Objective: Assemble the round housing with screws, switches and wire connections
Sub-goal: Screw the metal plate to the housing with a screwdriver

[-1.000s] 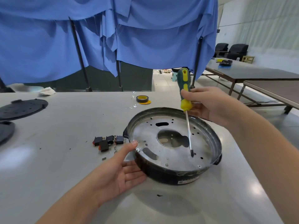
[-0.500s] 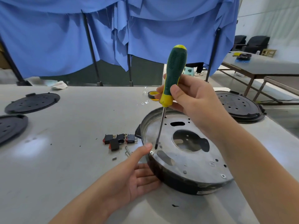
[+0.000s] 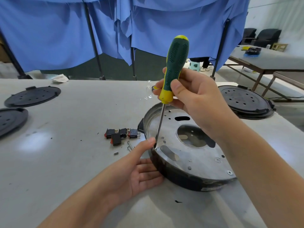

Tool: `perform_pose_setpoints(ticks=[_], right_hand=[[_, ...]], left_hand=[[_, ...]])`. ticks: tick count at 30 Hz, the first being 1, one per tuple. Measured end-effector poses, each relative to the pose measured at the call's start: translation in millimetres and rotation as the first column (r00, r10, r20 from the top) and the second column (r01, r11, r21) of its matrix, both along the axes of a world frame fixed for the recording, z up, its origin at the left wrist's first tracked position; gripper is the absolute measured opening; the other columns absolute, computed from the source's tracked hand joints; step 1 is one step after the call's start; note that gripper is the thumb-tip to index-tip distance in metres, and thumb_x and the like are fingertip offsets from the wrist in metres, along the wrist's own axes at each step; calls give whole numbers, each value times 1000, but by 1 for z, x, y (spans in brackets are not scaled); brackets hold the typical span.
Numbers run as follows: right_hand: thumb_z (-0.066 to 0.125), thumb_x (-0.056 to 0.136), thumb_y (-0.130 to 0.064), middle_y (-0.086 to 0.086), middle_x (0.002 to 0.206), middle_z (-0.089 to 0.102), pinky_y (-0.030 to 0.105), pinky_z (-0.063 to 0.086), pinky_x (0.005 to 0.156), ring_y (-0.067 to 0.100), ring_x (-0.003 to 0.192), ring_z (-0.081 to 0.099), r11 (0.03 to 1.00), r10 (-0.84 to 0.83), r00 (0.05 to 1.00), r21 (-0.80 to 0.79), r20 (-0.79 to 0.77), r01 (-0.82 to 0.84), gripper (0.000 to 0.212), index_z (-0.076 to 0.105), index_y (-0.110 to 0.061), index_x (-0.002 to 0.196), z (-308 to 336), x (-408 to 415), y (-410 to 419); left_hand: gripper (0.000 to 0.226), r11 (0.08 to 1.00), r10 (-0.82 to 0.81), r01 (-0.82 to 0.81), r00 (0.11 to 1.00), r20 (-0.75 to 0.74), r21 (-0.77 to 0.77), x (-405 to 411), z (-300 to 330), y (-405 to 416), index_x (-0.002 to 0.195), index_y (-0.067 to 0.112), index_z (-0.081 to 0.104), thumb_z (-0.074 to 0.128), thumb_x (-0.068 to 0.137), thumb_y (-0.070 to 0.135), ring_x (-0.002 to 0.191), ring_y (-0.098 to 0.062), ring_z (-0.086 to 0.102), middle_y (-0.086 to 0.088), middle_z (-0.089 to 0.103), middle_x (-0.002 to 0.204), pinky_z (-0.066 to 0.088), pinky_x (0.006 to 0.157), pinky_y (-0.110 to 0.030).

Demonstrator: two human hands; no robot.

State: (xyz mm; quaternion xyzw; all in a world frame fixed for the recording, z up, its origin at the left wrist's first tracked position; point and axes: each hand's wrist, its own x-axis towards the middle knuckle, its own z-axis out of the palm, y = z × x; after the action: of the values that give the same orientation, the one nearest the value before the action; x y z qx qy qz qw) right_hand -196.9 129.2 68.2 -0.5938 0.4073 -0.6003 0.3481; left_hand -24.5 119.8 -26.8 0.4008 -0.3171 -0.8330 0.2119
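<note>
A round housing [image 3: 189,155] sits on the table [image 3: 65,162] at centre right. The right hand [image 3: 194,99] grips a green-and-yellow screwdriver [image 3: 174,66], shaft nearly upright, slanting down toward seven o'clock, tip at the housing's nine o'clock rim. The left hand [image 3: 136,170] lies open-fingered against that side, thumb beside the tip and nearer the screw point.

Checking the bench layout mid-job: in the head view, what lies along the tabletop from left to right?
Two black lids → switches → loose screws → round housing → black lid at far right.
</note>
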Motion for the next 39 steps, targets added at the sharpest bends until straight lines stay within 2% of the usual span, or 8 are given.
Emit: perform_pose_setpoints(ticks=[11, 18, 23, 25, 27, 30, 34, 39], right_hand=[[49, 96, -3, 6, 99, 69, 23, 55, 76, 15, 90, 71, 998, 2, 997, -70, -73, -7, 21, 54, -5, 117, 1, 2, 2], [54, 93, -3, 7, 100, 68, 32, 57, 83, 17, 90, 70, 994, -15, 985, -109, -170, -3, 23, 52, -4, 115, 4, 5, 5], [79, 75, -21, -3, 79, 61, 29, 58, 68, 17, 71, 64, 974, -189, 943, -174, -275, 144, 34, 58, -12, 100, 6, 9, 10], [79, 74, -33, -4, 75, 55, 23, 51, 60, 18, 64, 53, 958, -259, 905, -205, -338, 198, 35, 61, -16, 98, 6, 11, 11], [77, 74, -40, -12, 70, 52, 13, 39, 52, 5, 55, 41, 949, -301, 878, -209, -373, 236, 30, 62, -21, 92, 6, 12, 10], [74, 76, -42, -16, 72, 60, 8, 39, 53, 0, 51, 45, 960, -280, 888, -131, -364, 248, 30, 61, -22, 96, 8, 11, 10], [69, 83, -31, -1, 89, 72, 9, 45, 54, -5, 59, 60, 982, -173, 945, 31, -279, 188, 27, 61, -17, 105, 15, 6, 12], [59, 92, -10, 1, 99, 72, 25, 55, 68, 8, 68, 64, 989, -10, 937, 134, -350, 60, 24, 60, -13, 115, 22, -3, 18]], left_hand=[[95, 1000, -20, 20, 1000, -15, 8, 1, -2, -2, 119, -5, 56, 87, 46, 47, 98, -33, 71, -24, 71, 107, 60, 70, -34], [90, 1000, -29, 29, 1000, -10, 4, 1, -1, -1, 118, -5, 57, 87, 50, 48, 99, -31, 71, -23, 71, 107, 60, 72, -34], [90, 1000, -25, 25, 1000, -6, 0, 1, -1, -1, 119, -4, 56, 84, 51, 49, 98, -31, 71, -22, 72, 107, 60, 73, -34], [91, 1000, -30, 30, 1000, -4, -1, 1, -1, -1, 119, -4, 56, 84, 51, 50, 98, -30, 71, -22, 72, 107, 60, 73, -33], [91, 1000, -27, 27, 1000, 1, 0, 1, -2, -1, 118, -4, 57, 84, 50, 50, 96, -30, 72, -22, 72, 105, 60, 72, -32], [91, 999, -33, 33, 999, -2, -2, 1, -1, -1, 119, -3, 57, 85, 50, 50, 98, -31, 71, -22, 72, 106, 60, 73, -33], [92, 1000, -23, 23, 1000, -2, 7, 1, 0, 0, 118, -4, 57, 87, 53, 54, 96, -31, 72, -22, 72, 105, 60, 71, -33], [87, 1000, -8, 8, 1000, 22, -6, 0, 1, 1, 116, -4, 58, 81, 52, 50, 94, -30, 72, -22, 73, 103, 61, 71, -33]])
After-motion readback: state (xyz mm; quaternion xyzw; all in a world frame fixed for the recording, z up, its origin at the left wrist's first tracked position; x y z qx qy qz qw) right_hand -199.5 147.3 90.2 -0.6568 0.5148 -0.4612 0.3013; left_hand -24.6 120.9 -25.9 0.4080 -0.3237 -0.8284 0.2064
